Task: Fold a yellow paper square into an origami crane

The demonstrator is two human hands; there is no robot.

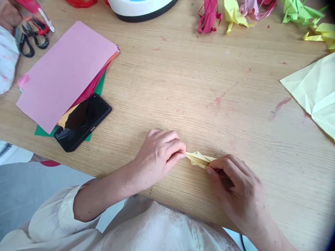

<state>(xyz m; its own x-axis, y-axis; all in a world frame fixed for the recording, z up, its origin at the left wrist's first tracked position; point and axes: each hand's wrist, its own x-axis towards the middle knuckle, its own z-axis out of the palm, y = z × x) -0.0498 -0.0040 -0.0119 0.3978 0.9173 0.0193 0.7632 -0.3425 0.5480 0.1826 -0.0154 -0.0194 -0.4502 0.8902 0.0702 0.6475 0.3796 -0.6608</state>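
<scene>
A small, narrow folded piece of pale yellow paper (199, 159) lies just above the wooden table (183, 87) near its front edge. My left hand (159, 153) pinches its left tip with closed fingers. My right hand (235, 188) grips its right end, fingers curled round it. Both hands rest low over the table, with the paper stretched between them.
A stack of coloured sheets (65, 73) with a pink one on top lies at the left, a black phone (82, 122) on its corner. Scissors (31, 35) lie far left. Folded paper figures (235, 12) line the back edge. A creased pale yellow sheet (314, 90) lies at right.
</scene>
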